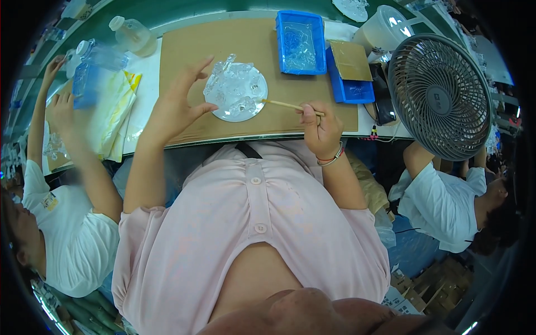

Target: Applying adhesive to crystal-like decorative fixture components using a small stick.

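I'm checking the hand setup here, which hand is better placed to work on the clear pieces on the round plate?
Probably the right hand: it grips the thin wooden stick, whose tip meets the round plate of clear pieces. The left hand is open-fingered at the plate's left edge, holding nothing.

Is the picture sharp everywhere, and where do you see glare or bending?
Head view: sharp at the centre, where the right hand holds a thin stick at the clear disc; the cardboard mat edges bend toward the rim; glare on the white bucket; corners black.
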{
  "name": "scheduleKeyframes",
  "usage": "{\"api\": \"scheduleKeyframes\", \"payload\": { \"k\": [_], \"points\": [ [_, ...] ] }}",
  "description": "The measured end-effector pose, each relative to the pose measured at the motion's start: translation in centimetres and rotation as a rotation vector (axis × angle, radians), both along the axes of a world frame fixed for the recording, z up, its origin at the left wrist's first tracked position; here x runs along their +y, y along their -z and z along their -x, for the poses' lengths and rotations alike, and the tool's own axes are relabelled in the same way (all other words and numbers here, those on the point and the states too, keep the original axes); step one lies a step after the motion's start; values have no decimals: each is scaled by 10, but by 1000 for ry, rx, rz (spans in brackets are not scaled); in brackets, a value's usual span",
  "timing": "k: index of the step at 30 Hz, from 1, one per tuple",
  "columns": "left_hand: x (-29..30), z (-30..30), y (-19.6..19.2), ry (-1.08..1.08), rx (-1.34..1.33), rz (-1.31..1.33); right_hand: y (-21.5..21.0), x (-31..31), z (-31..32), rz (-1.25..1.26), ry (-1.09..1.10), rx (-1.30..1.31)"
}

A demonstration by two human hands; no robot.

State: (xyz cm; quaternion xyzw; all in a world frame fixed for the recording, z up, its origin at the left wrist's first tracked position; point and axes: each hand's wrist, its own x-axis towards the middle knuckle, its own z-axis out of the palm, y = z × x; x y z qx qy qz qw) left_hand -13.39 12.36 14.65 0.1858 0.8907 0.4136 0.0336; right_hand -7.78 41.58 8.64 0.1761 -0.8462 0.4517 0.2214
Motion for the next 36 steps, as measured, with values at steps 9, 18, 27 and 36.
{"api": "scheduleKeyframes", "payload": {
  "k": [9,18,27,36],
  "points": [
    [-10,40,1,352,-44,-48,-1,-5,-5,81,0,9],
    [-5,26,18,291,74,-153,-4,-2,-3,-21,-56,46],
    [3,9,35,139,257,-171,-7,-7,-5,-75,5,43],
    [8,1,35,73,270,-159,-3,-2,19,6,64,20]
  ]
}}
